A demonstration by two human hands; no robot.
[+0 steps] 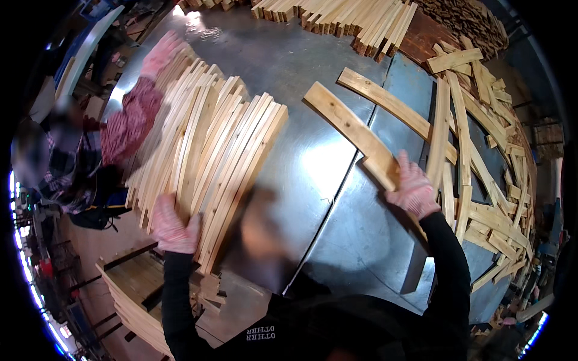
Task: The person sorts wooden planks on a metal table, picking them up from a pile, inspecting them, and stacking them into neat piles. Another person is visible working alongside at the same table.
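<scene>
Both my hands wear pink striped gloves. My left hand (176,225) is at the near end of a long row of pale wooden slats (241,168) standing on edge. Its fingers and thumb are around the end of a slightly curved slat (198,138) that rises a little above the row. On the right, my right hand (415,188) grips the near end of a wide wooden slat (349,120), which lies flat and points away to the upper left. A shorter piece of wood (379,173) shows beside that slat, partly under my fingers.
A co-worker's gloved hand (161,54) rests at the row's far left end. More slats (343,15) lie along the metal table's (289,60) far side. Loose slats (481,150) are heaped crosswise at right. Stacked boards (129,307) stand below left.
</scene>
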